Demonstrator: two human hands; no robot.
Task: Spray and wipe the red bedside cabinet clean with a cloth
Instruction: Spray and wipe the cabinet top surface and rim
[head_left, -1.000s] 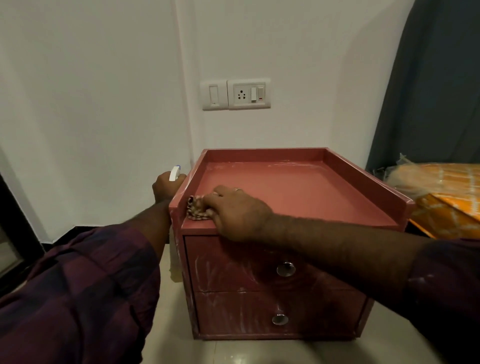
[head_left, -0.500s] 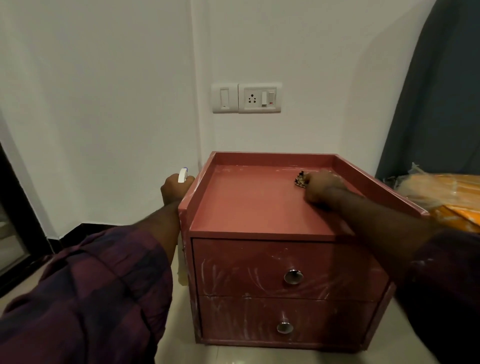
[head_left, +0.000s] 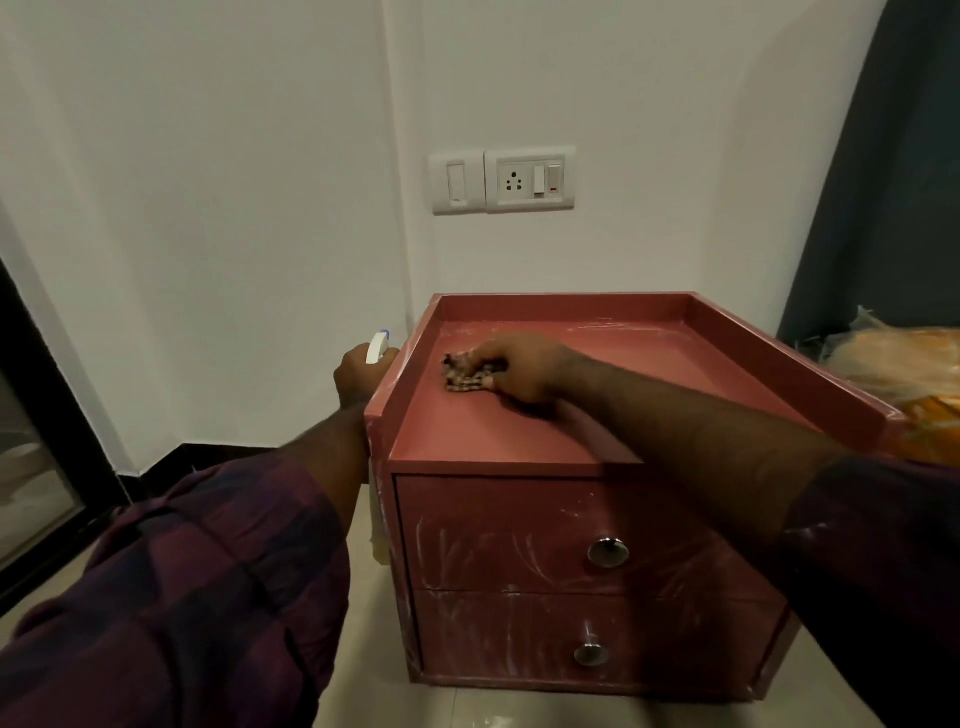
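Observation:
The red bedside cabinet (head_left: 519, 441) stands on the floor against the white wall, with a raised rim and two drawers streaked with white marks. My right hand (head_left: 524, 366) presses a small patterned cloth (head_left: 465, 373) onto the cabinet top near its left rim. My left hand (head_left: 358, 374) is just outside the cabinet's left side and grips a white spray bottle (head_left: 376, 347), of which only the nozzle with a blue tip shows above the hand.
A switch and socket plate (head_left: 504, 179) is on the wall above the cabinet. A dark curtain (head_left: 893, 182) hangs at the right, with orange bedding in plastic (head_left: 904, 364) beside the cabinet. A dark-framed glass door (head_left: 31, 467) stands at the left.
My right hand has swept the cloth from the front left corner to the back right of the top, then back to the left rim. My left hand has kept the bottle beside the cabinet.

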